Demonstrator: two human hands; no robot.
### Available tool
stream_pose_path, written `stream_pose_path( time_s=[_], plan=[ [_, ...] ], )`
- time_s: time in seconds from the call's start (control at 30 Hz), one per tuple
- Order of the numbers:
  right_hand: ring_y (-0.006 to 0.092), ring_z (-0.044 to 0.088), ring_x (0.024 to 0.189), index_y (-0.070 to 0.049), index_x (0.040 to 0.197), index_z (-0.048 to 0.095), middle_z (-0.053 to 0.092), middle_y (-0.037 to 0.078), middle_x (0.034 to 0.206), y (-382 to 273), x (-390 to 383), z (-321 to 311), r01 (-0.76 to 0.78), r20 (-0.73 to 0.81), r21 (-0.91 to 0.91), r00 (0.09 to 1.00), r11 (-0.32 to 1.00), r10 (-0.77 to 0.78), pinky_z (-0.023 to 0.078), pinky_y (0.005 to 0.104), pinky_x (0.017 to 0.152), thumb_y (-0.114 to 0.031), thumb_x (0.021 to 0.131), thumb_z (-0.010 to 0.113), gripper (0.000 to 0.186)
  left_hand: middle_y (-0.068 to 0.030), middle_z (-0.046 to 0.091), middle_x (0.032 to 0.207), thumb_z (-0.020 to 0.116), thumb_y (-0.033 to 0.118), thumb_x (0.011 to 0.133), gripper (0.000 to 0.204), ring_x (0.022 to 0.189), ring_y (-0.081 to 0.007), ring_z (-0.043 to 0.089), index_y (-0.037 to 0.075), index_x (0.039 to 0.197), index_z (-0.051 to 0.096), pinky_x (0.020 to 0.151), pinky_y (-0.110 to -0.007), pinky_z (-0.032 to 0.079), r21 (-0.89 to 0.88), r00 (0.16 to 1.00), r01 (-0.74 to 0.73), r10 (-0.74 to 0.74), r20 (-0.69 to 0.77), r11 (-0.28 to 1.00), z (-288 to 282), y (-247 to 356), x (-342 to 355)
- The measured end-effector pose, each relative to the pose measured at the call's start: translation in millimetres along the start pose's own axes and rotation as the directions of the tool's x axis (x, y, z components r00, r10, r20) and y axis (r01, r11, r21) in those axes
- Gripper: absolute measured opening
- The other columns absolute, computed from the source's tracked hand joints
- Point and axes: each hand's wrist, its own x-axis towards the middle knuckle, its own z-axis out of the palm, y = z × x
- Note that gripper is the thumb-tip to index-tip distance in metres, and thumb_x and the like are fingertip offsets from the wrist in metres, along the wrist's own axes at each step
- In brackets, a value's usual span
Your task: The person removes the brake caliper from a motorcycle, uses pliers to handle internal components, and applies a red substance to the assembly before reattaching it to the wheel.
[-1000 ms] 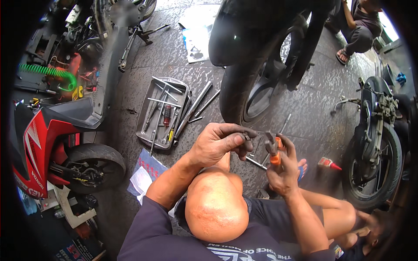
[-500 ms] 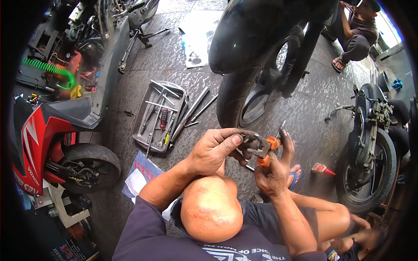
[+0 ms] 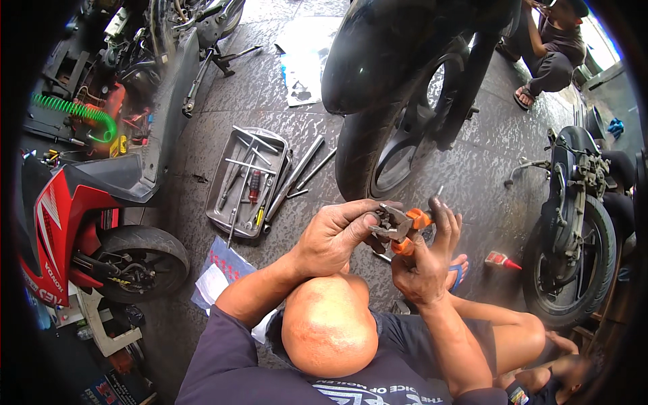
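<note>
Near the wheel (image 3: 368, 152), my right grip (image 3: 424, 273) is closed round orange-handled pliers (image 3: 403, 224); my left grip (image 3: 337, 228) pinches a small metal part (image 3: 387, 219) touching them.

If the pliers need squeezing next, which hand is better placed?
Right, most likely: the right hand holds the orange-handled pliers by their grips, while the left hand is at the jaw end, off the grips.

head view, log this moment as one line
left hand: holding small dark part | right hand: holding orange-handled pliers | pliers: jaws at part | tool tray: on floor
</note>
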Motion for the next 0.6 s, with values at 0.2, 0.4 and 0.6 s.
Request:
stream_pose_path(
  time_s=[0.2,0.4,0.6],
  plan=[
    [0.0389,0.044,0.126,-0.013,0.114,0.068,0.049,0.017,0.13,1.6,1.2,-1.7,0.018,0.006,0.05,1.0,0.999,-0.019,0.021,0.061,0.112,-0.01,0.064,0.071,0.05,-0.0103,0.068,0.113,0.05,0.02,0.104,0.037,0.097,-0.0128,0.065,-0.004,0.131,0.056,0.08,-0.028,0.056,0.068,0.999,-0.044,0.043,0.019,0.997,-1.1,1.6,-0.7],
    [0.0375,0.047,0.122,-0.012,0.118,0.066,0.048,0.016,0.126,4.1,0.9,1.1,0.03,0.009,0.108,0.999,0.994,-0.031,0.024,0.0621,0.111,-0.008,0.065,0.072,0.054,-0.0117,0.069,0.107,0.057,0.013,0.1,0.03,0.091,-0.0146,0.066,-0.005,0.123,0.061,0.077,-0.027,0.057,0.076,0.993,-0.117,0.117,0.009,0.99,-5.0,-1.4,1.4],
    [0.037,0.048,0.117,-0.01,0.116,0.066,0.048,0.017,0.122,2.1,3.7,2.2,0.044,-0.002,0.153,0.999,0.987,-0.045,0.031,0.0601,0.107,-0.006,0.063,0.073,0.053,-0.0136,0.069,0.098,0.064,0.006,0.094,0.019,0.082,-0.0169,0.068,-0.007,0.107,0.065,0.071,-0.031,0.058,-0.029,0.991,-0.122,0.12,-0.065,0.992,-10.3,-6.3,-0.7]
  ],
)
